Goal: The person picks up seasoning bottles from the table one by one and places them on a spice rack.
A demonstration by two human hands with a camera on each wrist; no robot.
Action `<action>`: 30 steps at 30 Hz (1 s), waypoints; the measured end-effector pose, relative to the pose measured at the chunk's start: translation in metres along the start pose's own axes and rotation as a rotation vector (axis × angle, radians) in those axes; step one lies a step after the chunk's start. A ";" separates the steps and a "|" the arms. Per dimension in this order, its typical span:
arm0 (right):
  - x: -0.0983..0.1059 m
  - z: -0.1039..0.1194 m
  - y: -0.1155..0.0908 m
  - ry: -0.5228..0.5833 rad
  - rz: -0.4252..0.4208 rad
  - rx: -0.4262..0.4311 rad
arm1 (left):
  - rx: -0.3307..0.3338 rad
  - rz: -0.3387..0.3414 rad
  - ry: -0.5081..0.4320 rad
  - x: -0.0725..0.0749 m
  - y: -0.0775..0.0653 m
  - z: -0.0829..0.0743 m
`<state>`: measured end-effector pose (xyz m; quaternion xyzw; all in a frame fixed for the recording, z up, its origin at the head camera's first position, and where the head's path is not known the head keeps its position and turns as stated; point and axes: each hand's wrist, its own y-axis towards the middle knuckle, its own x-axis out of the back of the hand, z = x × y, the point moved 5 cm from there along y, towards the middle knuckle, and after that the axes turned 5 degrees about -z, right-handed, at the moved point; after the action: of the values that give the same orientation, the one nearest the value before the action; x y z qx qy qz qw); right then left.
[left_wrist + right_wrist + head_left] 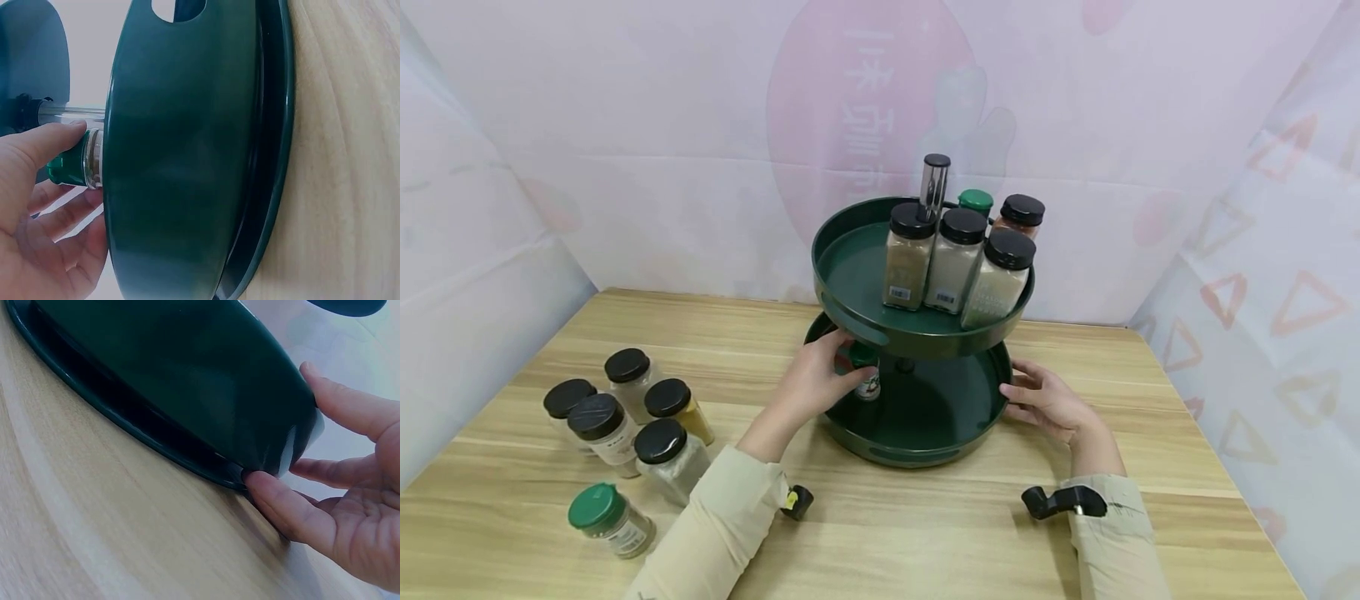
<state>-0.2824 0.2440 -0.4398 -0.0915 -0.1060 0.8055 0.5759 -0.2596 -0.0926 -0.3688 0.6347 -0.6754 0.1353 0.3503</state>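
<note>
A dark green two-tier turntable rack [925, 454] stands on the table. My left hand [808, 379] reaches between its tiers and holds a small spice jar with a green lid [863, 357] at the left part of the lower tray. In the left wrist view, thumb and fingers lie around the jar's green lid [67, 164], and the tray wall hides the jar's lower part. At the lower tray's right side, my right hand [1047, 404] grips the edge. The right wrist view shows its thumb at the rim and its fingers [294, 509] against the outer wall and base.
The upper tray [850, 258] bears several black-lidded spice jars [910, 258], a tall silver-bodied shaker [934, 185] and a green-lidded jar [976, 200]. On the table at left stand several more black-lidded jars [673, 467] and a green-lidded jar [613, 521]. A printed cloth [700, 225] hangs behind.
</note>
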 end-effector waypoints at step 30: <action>-0.003 0.003 -0.002 0.017 -0.002 -0.008 | -0.024 -0.017 -0.098 0.003 -0.004 -0.001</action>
<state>-0.2804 0.2419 -0.4364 -0.1008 -0.1044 0.8037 0.5770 -0.2555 -0.0947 -0.3675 0.6419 -0.6880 0.0927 0.3256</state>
